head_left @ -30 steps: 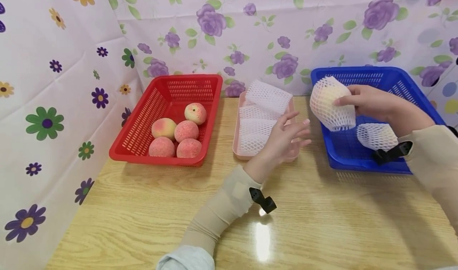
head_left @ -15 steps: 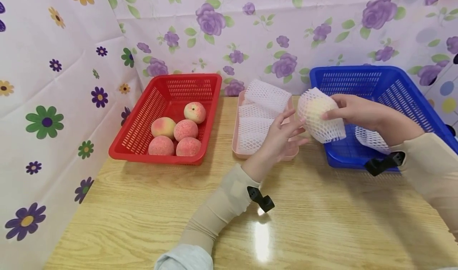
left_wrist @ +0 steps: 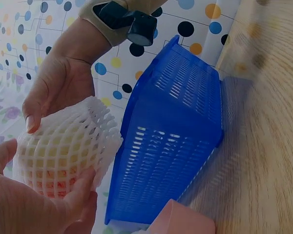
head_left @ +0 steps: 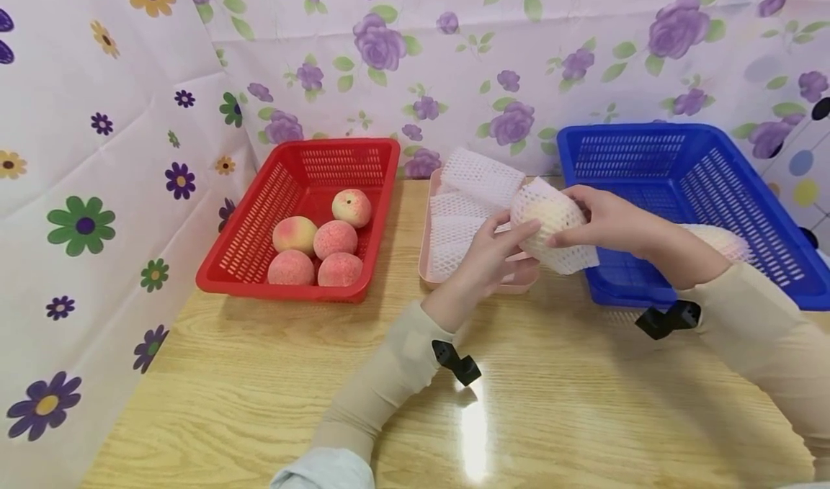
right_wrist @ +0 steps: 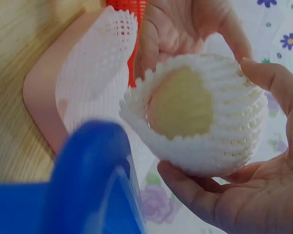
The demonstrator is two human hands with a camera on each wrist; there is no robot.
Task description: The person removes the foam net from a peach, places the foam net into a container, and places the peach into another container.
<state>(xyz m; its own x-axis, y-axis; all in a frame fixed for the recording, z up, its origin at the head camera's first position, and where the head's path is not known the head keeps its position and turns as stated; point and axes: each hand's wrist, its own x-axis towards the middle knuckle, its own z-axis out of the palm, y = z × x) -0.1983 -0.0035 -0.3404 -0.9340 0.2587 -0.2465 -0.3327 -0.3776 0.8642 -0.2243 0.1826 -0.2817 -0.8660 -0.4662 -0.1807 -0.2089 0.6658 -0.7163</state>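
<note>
A peach in a white foam net (head_left: 547, 222) is held up between both hands, over the right side of the pink tray (head_left: 424, 262). My right hand (head_left: 625, 230) grips its right side, thumb and fingers spread round the net. From the left, my left hand (head_left: 480, 262) holds the other side; in the left wrist view its thumb and fingers (left_wrist: 77, 192) curl about the net. Through the net's open end, pale yellow peach skin (right_wrist: 183, 105) shows in the right wrist view. Several empty foam nets (head_left: 483, 179) lie in the tray.
To the left stands a red basket (head_left: 227, 285) with several bare peaches (head_left: 292, 267). A blue basket (head_left: 622, 292) on the right holds another netted peach (head_left: 723, 242), partly behind my right arm. A flowered cloth (head_left: 454, 64) hangs behind the wooden table (head_left: 259, 388).
My right hand has brought the netted peach left and down, from over the blue basket to the tray. My left hand, open and apart before, now holds it too.
</note>
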